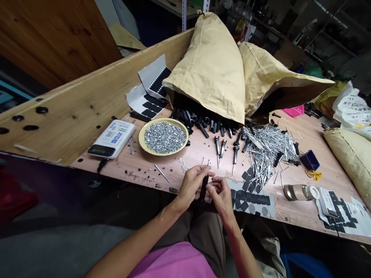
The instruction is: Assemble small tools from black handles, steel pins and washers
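Shows just below the frame's centre an elongated black piece [204,188], long axis running up-down, close between the left hand [192,180], with narrowed fingers, and the right hand [221,196], with curled ones, actual grip impossible to tell.

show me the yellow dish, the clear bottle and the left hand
Yellow dish [141,138]: head view, on its left rim
Clear bottle [297,192]: head view, on its body
Left hand [189,184]: head view, on the hand's middle
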Demonstrator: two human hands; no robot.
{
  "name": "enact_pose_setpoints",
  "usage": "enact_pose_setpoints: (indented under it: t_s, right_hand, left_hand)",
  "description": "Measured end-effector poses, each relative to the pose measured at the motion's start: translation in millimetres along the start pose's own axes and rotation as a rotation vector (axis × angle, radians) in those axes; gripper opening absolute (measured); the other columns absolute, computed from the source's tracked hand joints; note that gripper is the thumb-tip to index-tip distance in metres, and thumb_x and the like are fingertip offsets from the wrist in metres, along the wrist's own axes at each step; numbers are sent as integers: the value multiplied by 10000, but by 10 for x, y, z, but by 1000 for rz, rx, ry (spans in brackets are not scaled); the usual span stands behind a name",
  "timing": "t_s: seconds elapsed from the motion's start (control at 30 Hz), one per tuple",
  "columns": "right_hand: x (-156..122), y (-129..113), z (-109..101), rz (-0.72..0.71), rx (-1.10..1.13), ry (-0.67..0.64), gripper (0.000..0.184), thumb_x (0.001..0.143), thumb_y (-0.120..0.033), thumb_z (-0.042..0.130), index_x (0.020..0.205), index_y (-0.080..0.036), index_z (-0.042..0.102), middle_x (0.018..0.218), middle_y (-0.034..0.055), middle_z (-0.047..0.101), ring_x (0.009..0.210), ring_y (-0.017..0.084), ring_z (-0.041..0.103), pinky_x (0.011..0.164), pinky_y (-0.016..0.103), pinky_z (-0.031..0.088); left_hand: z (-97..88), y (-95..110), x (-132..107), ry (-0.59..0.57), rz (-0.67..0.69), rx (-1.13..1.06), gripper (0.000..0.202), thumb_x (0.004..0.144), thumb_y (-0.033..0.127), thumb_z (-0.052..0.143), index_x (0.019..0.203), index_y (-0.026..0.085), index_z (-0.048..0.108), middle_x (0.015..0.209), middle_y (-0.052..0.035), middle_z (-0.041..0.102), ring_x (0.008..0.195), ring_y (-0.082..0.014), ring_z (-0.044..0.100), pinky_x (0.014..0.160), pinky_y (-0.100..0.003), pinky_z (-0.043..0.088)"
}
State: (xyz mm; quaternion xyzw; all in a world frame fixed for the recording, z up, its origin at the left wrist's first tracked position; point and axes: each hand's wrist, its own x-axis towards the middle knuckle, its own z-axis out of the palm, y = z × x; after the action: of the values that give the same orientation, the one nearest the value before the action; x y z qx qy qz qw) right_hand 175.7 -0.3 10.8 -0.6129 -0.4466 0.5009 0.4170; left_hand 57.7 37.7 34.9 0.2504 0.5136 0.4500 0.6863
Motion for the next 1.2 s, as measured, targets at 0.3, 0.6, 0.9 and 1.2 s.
enact_pose_setpoints:
  t_s: [0.3,0.6,0.9,1.2]
  right_hand:
    - [213,158,35,-38,-284,123,194,695,-252,614,877,-196,580,600,-48,564,523,118,520,547,252,451]
    - [706,-124,7,-153,-900,173,184,891,-307,504,807,-199,627,904,91,619,711,185,604,617,293,428]
    - [1036,-437,92,122,-1247,123,250,913,-151,421,1002,-82,644,1057,194,630,833,236,653,623,292,397]
    - [185,-587,-320,-354,-836,-308,166,846,-268,515,724,-192,597,710,19,610,627,139,537,576,239,366]
  left_hand:
    - [-24,-99,285,98,268,510,320,769,278,616,1063,155,643,1021,-132,726,996,-243,669,854,-335,511]
    - [-316,132,52,168,451,552,455,801,324,576,1220,145,577,1013,-108,732,973,-221,675,831,-302,530]
    - [-372,8,-123,141,620,701,298,877,273,486,1099,171,657,989,-105,733,931,-216,683,857,-327,524]
    - [-209,-120,-475,10,1362,1252,366,905,58,402,1215,132,583,1238,-79,652,1245,-247,513,1053,-420,411]
